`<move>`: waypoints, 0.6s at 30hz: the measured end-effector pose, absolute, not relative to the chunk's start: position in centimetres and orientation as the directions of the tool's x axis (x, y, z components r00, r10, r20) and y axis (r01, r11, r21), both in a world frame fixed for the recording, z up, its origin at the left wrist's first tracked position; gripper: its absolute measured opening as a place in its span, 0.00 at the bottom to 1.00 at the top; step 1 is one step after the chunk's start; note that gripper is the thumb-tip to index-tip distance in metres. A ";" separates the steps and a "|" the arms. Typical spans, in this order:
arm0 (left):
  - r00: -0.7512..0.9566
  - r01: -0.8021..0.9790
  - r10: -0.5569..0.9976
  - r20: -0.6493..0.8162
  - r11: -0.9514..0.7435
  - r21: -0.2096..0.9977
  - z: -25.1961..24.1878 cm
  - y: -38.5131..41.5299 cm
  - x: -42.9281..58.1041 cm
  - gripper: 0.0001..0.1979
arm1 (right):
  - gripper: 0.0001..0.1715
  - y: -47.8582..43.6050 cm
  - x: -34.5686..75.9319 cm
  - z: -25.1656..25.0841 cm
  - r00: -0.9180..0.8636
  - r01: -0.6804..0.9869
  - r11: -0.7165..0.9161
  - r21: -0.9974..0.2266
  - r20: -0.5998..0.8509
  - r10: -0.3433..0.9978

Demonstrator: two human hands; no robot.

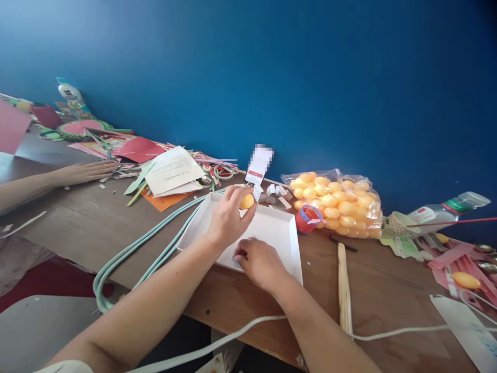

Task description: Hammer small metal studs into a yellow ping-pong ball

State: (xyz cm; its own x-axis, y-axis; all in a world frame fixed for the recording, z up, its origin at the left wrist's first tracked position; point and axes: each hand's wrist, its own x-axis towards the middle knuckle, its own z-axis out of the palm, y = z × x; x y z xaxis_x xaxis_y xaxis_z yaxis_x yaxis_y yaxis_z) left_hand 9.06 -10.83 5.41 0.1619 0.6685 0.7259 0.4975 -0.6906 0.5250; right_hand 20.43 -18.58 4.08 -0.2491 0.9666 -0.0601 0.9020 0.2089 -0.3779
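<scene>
- My left hand (pixel 229 215) was gripping one yellow ball (pixel 246 201) between the thumb and the fingers, above the far part of the shallow white box (pixel 276 228).
- My right hand (pixel 264 261) was low over the near side of the same box, with the fingers curled inward; whether they pinched something small, I cannot tell.
- About the progress: one ball was already in the fingers, but it was not yet set down, and I could not see it joined to anything.
- I judge that the work was at an early stage, because no finished piece could be seen near my hands. A part of the box was hidden under them.
- Many similar balls were in the clear plastic bag (pixel 337 202), to the right behind the box, so the supply looked large.
- Between the bag and the box stood a red and blue roll (pixel 309 217), and small grey pieces (pixel 280 203) lay just behind the box.
- At the far left, another person's hand (pixel 87 172) rested among paper scraps, well apart from mine.
</scene>
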 end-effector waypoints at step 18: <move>0.261 0.422 0.752 0.605 -0.652 0.630 4.8 -11.4 9.9 0.14 | 0.07 -17.9 20.2 3.7 -0.279 0.839 0.212 -0.502 -0.062 0.958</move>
State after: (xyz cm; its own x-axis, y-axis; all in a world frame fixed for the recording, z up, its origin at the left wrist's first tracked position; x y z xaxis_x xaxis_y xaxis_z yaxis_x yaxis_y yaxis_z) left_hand 9.87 -11.43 4.81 0.2606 0.7525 0.6048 0.4215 -0.6523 0.6299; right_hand 20.19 -17.86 3.73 -0.2795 0.9581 -0.0624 0.8386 0.2119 -0.5018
